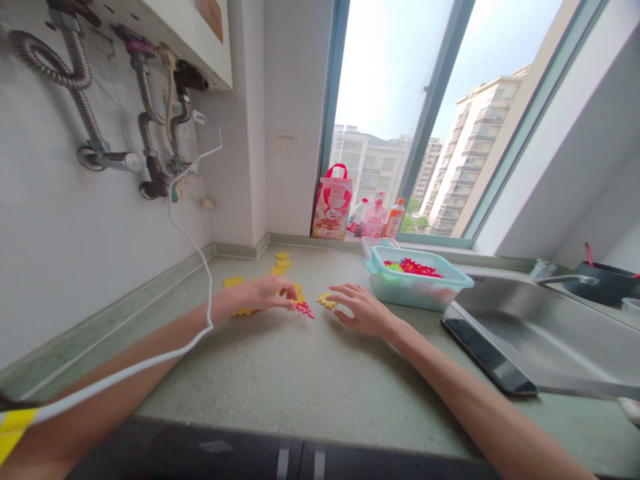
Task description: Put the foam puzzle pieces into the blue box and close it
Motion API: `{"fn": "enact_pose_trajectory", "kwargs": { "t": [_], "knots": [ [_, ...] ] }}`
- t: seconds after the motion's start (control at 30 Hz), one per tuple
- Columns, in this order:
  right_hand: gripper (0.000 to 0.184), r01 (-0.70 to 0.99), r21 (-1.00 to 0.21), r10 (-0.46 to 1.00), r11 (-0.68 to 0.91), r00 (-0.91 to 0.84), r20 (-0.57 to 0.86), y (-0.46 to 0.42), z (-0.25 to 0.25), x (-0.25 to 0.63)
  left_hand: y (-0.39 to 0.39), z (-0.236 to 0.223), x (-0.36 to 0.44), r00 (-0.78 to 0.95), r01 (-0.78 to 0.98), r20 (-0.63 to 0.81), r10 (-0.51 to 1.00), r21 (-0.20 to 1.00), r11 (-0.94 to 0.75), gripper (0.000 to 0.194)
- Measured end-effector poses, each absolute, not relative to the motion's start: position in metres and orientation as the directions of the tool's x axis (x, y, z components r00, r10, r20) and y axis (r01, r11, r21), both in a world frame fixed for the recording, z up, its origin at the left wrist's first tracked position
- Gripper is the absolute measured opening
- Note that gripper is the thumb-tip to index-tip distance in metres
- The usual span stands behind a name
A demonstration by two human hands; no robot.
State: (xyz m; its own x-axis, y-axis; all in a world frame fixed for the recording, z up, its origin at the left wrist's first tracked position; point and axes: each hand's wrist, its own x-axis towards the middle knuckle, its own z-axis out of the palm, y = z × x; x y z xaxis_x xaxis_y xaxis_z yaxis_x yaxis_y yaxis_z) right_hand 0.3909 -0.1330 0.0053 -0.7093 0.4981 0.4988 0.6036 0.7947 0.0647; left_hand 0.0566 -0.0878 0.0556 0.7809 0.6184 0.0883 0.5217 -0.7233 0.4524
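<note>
Plastic tub on a kitchen counter, with a person's hands at work beside it. The pale turquoise tub (400, 293) stands uncovered near the sink (530, 327); inside it lie a heap of red toothed pieces (423, 268) and, at its left end, a few green pieces (393, 266), too crowded for me to count. At the far right, a dark pot (600, 281) holds a red-handled utensil (589, 253).

Counted on the sill: one pink bag (333, 210) and three bottles (375, 219). On the counter (300, 380): one phone (487, 357), at the sink's edge; one yellow toothed piece (327, 301), at the fingertips of the right hand (363, 310); and one red strip (305, 310), just beside the left hand (265, 293), with yellow toothing behind it. Further yellow pieces (283, 256) form a short row beyond the left hand, and more yellow shows on both sides of its wrist; their number is unclear.

The right hand is spread, thumb well apart from fingers. The left hand is curled; whether it grips the strip, I cannot tell.
</note>
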Motion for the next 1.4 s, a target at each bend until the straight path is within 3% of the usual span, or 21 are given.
{"fn": "enact_pose_trajectory", "kwargs": {
  "t": [0.17, 0.27, 0.37, 0.53, 0.63, 0.73, 0.8, 0.87, 0.97, 1.07, 1.17, 1.3, 1.4],
  "knots": [
    [0.038, 0.557, 0.020, 0.487, 0.830, -0.743, 0.459, -0.136, 0.000, 0.378, -0.074, 0.065, 0.024, 0.659, 0.675, 0.050, 0.750, 0.402, -0.619, 0.055],
    [0.039, 0.551, 0.025, 0.478, 0.834, -0.745, 0.466, -0.137, -0.002, 0.377, -0.067, 0.071, -0.004, 0.543, 0.806, -0.117, 0.832, 0.349, -0.477, 0.067],
    [0.038, 0.549, 0.029, 0.470, 0.836, -0.741, 0.480, -0.136, -0.003, 0.378, -0.067, 0.070, -0.016, 0.501, 0.852, -0.221, 0.837, 0.296, -0.432, 0.066],
    [0.036, 0.551, 0.027, 0.469, 0.834, -0.735, 0.490, -0.134, -0.001, 0.378, -0.065, 0.070, -0.017, 0.539, 0.826, -0.213, 0.815, 0.326, -0.460, 0.057],
    [0.035, 0.554, 0.015, 0.480, 0.832, -0.735, 0.479, -0.133, -0.001, 0.378, -0.057, 0.070, -0.022, 0.546, 0.806, -0.126, 0.828, 0.347, -0.479, 0.058],
    [0.036, 0.564, -0.006, 0.501, 0.826, -0.728, 0.468, -0.132, -0.001, 0.381, -0.047, 0.069, -0.030, 0.510, 0.784, 0.158, 0.845, 0.318, -0.533, 0.067],
    [0.037, 0.568, -0.021, 0.510, 0.823, -0.722, 0.468, -0.131, -0.003, 0.384, -0.043, 0.070, -0.038, 0.449, 0.826, 0.241, 0.860, 0.255, -0.502, 0.063],
    [0.036, 0.571, -0.030, 0.514, 0.820, -0.713, 0.477, -0.130, -0.004, 0.389, -0.041, 0.071, -0.049, 0.400, 0.886, 0.082, 0.913, 0.218, -0.408, 0.055],
    [0.032, 0.580, -0.037, 0.521, 0.814, -0.701, 0.486, -0.128, -0.005, 0.396, -0.041, 0.071, -0.065, 0.313, 0.942, -0.315, 0.896, 0.226, -0.249, 0.059],
    [0.030, 0.590, -0.042, 0.534, 0.806, -0.696, 0.481, -0.127, -0.005, 0.399, -0.040, 0.070, -0.076, 0.279, 0.942, -0.436, 0.855, 0.297, -0.156, 0.065],
    [0.030, 0.585, -0.054, 0.539, 0.809, -0.701, 0.466, -0.129, -0.004, 0.397, -0.036, 0.069, -0.081, 0.288, 0.925, -0.318, 0.903, 0.336, -0.177, 0.053],
    [0.030, 0.566, -0.082, 0.540, 0.820, -0.718, 0.439, -0.131, -0.005, 0.394, -0.031, 0.074, -0.080, 0.224, 0.944, -0.104, 0.969, 0.268, -0.190, 0.039],
    [0.030, 0.565, -0.092, 0.545, 0.820, -0.721, 0.428, -0.134, -0.003, 0.393, -0.036, 0.079, -0.078, 0.218, 0.946, -0.177, 0.960, 0.279, -0.163, 0.038]
  ]
}}
